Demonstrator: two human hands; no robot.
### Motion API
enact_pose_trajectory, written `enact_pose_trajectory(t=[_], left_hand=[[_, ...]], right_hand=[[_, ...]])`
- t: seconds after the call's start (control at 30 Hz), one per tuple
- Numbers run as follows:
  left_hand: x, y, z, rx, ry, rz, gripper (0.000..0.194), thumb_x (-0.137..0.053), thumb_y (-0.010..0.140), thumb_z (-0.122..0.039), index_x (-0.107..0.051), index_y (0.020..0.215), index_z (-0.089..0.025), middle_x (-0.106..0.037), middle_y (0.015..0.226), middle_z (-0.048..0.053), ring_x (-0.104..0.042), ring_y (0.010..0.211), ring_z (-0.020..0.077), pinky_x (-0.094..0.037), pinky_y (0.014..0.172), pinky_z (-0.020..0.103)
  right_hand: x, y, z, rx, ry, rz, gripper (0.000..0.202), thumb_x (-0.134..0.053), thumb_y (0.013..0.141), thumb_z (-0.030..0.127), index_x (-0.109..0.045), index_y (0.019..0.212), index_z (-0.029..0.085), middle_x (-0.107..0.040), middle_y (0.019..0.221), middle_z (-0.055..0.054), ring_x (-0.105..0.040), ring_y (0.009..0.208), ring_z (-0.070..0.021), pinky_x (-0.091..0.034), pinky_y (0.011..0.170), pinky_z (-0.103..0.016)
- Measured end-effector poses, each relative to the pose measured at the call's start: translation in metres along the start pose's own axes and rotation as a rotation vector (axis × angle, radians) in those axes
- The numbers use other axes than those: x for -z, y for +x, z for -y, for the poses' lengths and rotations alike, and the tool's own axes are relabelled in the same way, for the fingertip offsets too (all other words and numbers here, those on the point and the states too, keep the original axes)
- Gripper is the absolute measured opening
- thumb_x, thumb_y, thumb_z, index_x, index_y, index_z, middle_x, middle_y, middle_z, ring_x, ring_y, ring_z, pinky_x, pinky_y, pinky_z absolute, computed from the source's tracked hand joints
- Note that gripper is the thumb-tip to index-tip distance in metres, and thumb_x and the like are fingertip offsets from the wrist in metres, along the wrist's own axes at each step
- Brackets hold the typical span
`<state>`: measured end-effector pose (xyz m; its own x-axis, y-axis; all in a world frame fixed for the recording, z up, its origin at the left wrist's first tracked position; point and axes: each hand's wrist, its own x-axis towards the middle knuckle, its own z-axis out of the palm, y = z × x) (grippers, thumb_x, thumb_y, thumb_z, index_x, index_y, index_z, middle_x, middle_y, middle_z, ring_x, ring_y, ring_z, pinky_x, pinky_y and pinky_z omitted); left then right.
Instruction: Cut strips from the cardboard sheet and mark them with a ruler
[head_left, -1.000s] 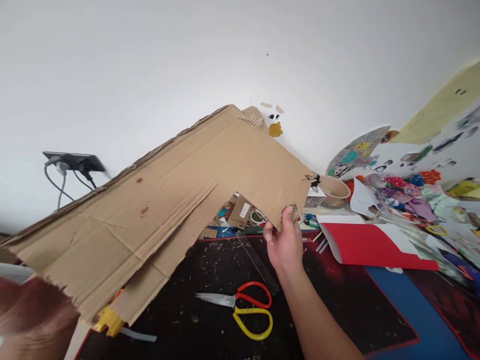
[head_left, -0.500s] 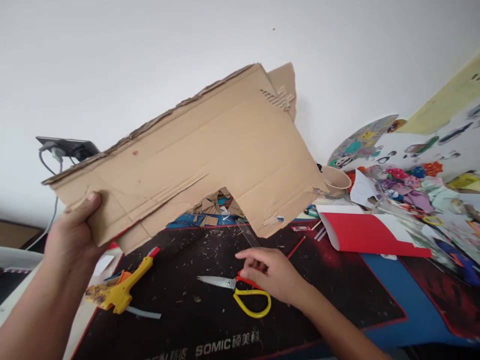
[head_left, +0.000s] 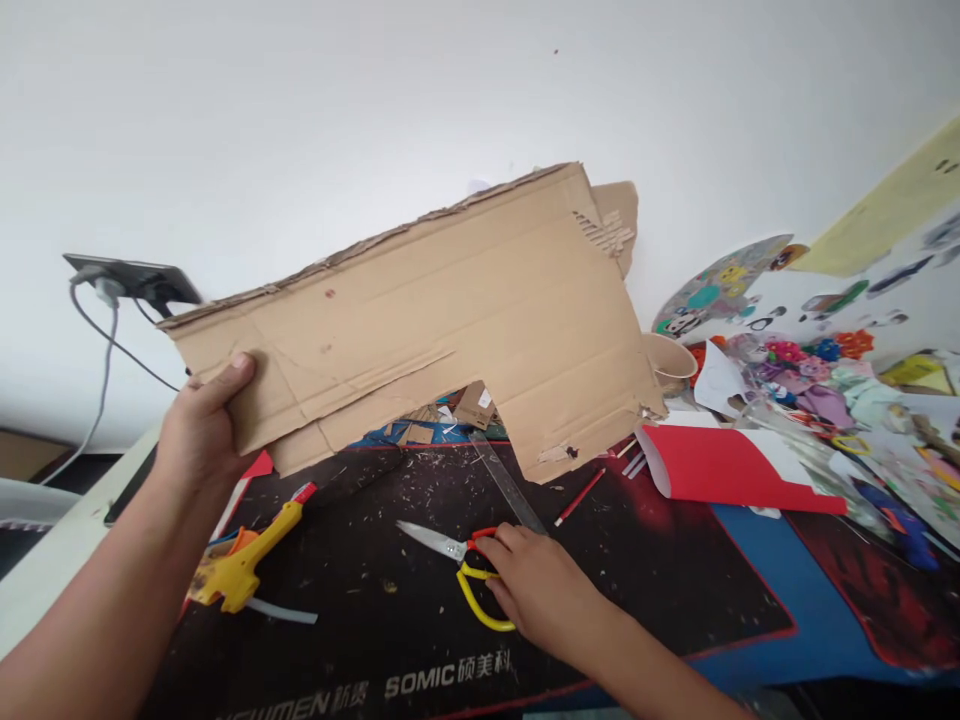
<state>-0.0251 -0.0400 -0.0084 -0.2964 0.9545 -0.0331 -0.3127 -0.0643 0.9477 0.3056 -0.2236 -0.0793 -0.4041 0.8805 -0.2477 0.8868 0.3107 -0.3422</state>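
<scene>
In the head view my left hand (head_left: 206, 415) grips the left end of a large cut piece of cardboard (head_left: 442, 310), thumb on its front face. The cardboard is held up above the desk, tilted with its right end higher, and a notch is cut into its lower edge. My right hand (head_left: 540, 585) is closed over the handles of a pair of scissors (head_left: 480, 600), one red and one yellow. The scissors lie on the black mat, blades pointing left. A yellow glue gun (head_left: 244, 570) with a clear glue stick lies below my left hand.
On the black mat (head_left: 360, 640) lie a ruler (head_left: 502, 485), a red pencil (head_left: 580, 497) and small scraps. Red paper (head_left: 735, 470) curls at the right. Beyond it stand a beige bowl (head_left: 670, 358) and a heap of craft materials. A socket box with cables (head_left: 131, 280) is at the left.
My left hand has moved right with the cardboard, whose tilt is now flatter. My right hand has come down and its fingers have closed over the scissors' handles.
</scene>
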Motion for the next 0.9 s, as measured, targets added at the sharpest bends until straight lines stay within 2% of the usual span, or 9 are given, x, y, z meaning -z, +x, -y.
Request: enact_pose_trajectory(t=[0.13, 0.23, 0.3, 0.4, 0.5, 0.6, 0.73, 0.8, 0.9], left_hand=[[0.002, 0.001, 0.001, 0.003, -0.015, 0.027, 0.047, -0.097, 0.062, -0.05, -0.078, 0.099, -0.03, -0.088, 0.098, -0.003, -0.08, 0.114, 0.0372, -0.07, 0.086, 0.047], [0.004, 0.0, 0.0, -0.005, -0.007, 0.039, 0.047, -0.098, 0.061, -0.049, -0.078, 0.099, -0.028, -0.088, 0.101, -0.001, -0.08, 0.113, 0.0376, -0.071, 0.086, 0.046], [0.004, 0.0, -0.001, -0.014, -0.007, 0.031, 0.048, -0.099, 0.058, -0.045, -0.078, 0.097, -0.026, -0.088, 0.102, 0.001, -0.08, 0.112, 0.0383, -0.071, 0.086, 0.045], [0.004, 0.0, -0.001, -0.024, -0.011, 0.015, 0.052, -0.099, 0.054, -0.039, -0.079, 0.099, -0.022, -0.088, 0.102, 0.004, -0.081, 0.11, 0.0387, -0.072, 0.086, 0.044], [0.006, 0.0, 0.0, -0.001, -0.005, 0.015, 0.055, -0.099, 0.054, -0.041, -0.079, 0.101, -0.023, -0.088, 0.1, 0.003, -0.081, 0.108, 0.0391, -0.071, 0.084, 0.044], [0.006, 0.0, -0.001, 0.027, 0.018, 0.019, 0.054, -0.098, 0.054, -0.044, -0.078, 0.1, -0.026, -0.088, 0.096, 0.001, -0.082, 0.107, 0.0391, -0.071, 0.081, 0.043], [0.003, -0.002, -0.003, 0.046, 0.051, -0.001, 0.053, -0.098, 0.05, -0.047, -0.076, 0.093, -0.025, -0.088, 0.094, 0.002, -0.08, 0.111, 0.0418, -0.07, 0.081, 0.044], [0.002, -0.002, -0.003, 0.049, 0.054, -0.001, 0.052, -0.098, 0.05, -0.046, -0.076, 0.092, -0.025, -0.088, 0.095, 0.004, -0.079, 0.114, 0.043, -0.071, 0.082, 0.045], [0.003, 0.0, -0.001, 0.051, 0.039, 0.017, 0.052, -0.099, 0.051, -0.044, -0.077, 0.092, -0.023, -0.087, 0.093, 0.004, -0.079, 0.114, 0.0424, -0.071, 0.083, 0.046]], right_hand=[[0.002, 0.0, -0.002, -0.074, 0.212, -0.006, 0.044, -0.074, 0.09, 0.021, -0.071, 0.134, 0.024, -0.074, 0.112, -0.008, -0.07, 0.093, -0.0225, -0.052, 0.084, -0.031], [-0.001, 0.0, -0.006, -0.157, 0.474, -0.032, 0.043, -0.076, 0.082, 0.014, -0.073, 0.124, 0.024, -0.072, 0.094, -0.001, -0.064, 0.076, -0.016, -0.048, 0.071, -0.026], [-0.007, -0.001, -0.01, -0.213, 0.695, -0.037, 0.039, -0.077, 0.082, 0.015, -0.072, 0.12, 0.023, -0.067, 0.088, 0.002, -0.06, 0.069, -0.0126, -0.045, 0.065, -0.023], [-0.019, -0.003, -0.018, -0.292, 1.111, 0.012, 0.044, -0.082, 0.085, 0.032, -0.067, 0.125, 0.023, -0.062, 0.086, 0.004, -0.053, 0.059, -0.0086, -0.04, 0.053, -0.02], [-0.029, -0.01, -0.019, -0.32, 1.433, 0.128, 0.072, -0.093, 0.077, 0.049, -0.061, 0.137, 0.026, -0.061, 0.086, 0.006, -0.046, 0.045, -0.0039, -0.033, 0.044, -0.018], [-0.034, -0.014, -0.014, -0.251, 1.592, 0.152, 0.08, -0.099, 0.071, 0.051, -0.064, 0.136, 0.023, -0.061, 0.085, 0.005, -0.045, 0.044, -0.0019, -0.032, 0.042, -0.016], [-0.032, -0.011, -0.005, -0.086, 1.708, 0.098, 0.069, -0.092, 0.082, 0.057, -0.069, 0.13, 0.014, -0.059, 0.068, 0.006, -0.039, 0.037, -0.0021, -0.029, 0.037, -0.016], [-0.028, -0.006, -0.004, -0.034, 1.745, 0.045, 0.068, -0.085, 0.088, 0.063, -0.069, 0.131, 0.013, -0.062, 0.067, 0.004, -0.044, 0.036, -0.0046, -0.032, 0.037, -0.016], [-0.021, 0.0, -0.004, 0.028, 1.775, 0.004, 0.072, -0.074, 0.093, 0.073, -0.068, 0.134, 0.015, -0.07, 0.077, -0.003, -0.061, 0.045, -0.0108, -0.043, 0.041, -0.018]])
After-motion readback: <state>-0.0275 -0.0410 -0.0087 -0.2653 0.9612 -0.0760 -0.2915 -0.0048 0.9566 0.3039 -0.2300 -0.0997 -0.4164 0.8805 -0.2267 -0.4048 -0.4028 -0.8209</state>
